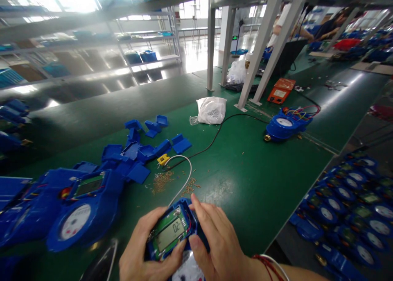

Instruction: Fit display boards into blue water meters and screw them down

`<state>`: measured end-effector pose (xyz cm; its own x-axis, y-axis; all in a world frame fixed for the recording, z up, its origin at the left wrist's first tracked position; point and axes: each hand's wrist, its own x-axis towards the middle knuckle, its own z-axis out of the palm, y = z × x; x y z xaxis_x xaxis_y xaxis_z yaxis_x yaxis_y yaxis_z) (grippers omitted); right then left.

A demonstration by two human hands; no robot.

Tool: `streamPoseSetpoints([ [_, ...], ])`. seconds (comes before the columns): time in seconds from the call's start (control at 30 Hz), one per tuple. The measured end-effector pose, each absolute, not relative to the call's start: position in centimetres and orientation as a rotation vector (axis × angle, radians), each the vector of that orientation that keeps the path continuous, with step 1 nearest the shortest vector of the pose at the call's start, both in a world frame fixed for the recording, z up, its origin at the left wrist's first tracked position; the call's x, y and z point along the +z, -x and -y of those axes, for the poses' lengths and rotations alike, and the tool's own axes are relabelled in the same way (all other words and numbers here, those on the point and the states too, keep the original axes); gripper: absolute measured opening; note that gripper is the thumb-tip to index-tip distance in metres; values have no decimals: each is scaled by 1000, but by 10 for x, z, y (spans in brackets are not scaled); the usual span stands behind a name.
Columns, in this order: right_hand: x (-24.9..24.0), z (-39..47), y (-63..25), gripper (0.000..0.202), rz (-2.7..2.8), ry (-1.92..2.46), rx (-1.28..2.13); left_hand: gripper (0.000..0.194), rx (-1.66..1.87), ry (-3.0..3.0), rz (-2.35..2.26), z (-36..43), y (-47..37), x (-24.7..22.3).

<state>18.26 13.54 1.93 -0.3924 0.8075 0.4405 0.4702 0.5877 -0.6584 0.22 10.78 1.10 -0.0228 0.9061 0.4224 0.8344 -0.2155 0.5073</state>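
Both hands gripped a blue meter module (172,231) low over the green bench (245,182): left hand (144,248) cradled its side, right hand (215,240) pinched its edge, display tilted up for reading. Behind lay brass screws (162,180), loose blue covers (144,150) and a wired meter (287,125).

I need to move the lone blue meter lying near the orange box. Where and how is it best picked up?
Judging by its pose, grip the blue meter by its round body, from above, fingers on either side of the white dial. It lies flat, dial up. Best avoid the far end: loose red and coloured wires bunch there. A brass fitting sticks out at the near-left end.
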Motion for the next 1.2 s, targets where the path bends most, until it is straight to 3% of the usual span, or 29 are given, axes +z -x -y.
streamPoseSetpoints([
  [0.13,15,-131,-184,40,1973,890,424,44,1062,-2095,-1890,-106,-1,9],
  [0.93,12,-134,-194,45,2034,996,121,54,902,-2159,-1903,-111,-5,14],
  [1.07,9,-134,-205,50,2134,964,286,57,799,-2200,-1901,-115,-4,16],
  [1.2,9,-146,-208,49,2008,1001,792,57,706,-2290,-1862,-120,-2,21],
])
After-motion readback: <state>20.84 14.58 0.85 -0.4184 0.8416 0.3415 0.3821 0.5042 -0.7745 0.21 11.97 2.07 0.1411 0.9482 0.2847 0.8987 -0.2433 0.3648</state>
